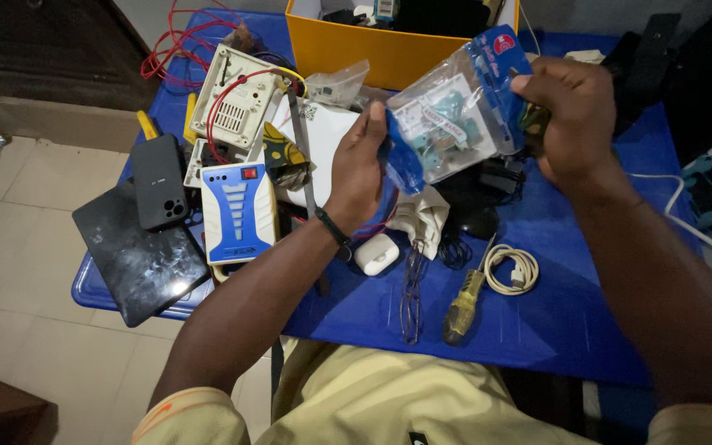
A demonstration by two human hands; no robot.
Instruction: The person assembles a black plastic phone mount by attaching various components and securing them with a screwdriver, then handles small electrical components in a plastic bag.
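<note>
Both hands are closed on one item: a clear plastic blister pack with blue printed edging and small teal parts inside, held up in the air above the far half of the blue plastic table, not resting on it. The left hand pinches the pack's lower left end between thumb and fingers; the right hand clamps its upper right corner from behind. Held at opposite ends, the pack sits tilted with its clear face toward the camera, a hold that appears meant to show the contents. The pack thus spans the gap between the two grips. Directly beneath lie a small white earbud case, a pair of thin-framed spectacles, a yellow-handled screwdriver and a coiled white cable, toward the near edge. At the left edge sit a blue-and-white rectangular device, a black smartphone and a dark tablet overhanging the corner. An orange open box stands at the far edge.
</note>
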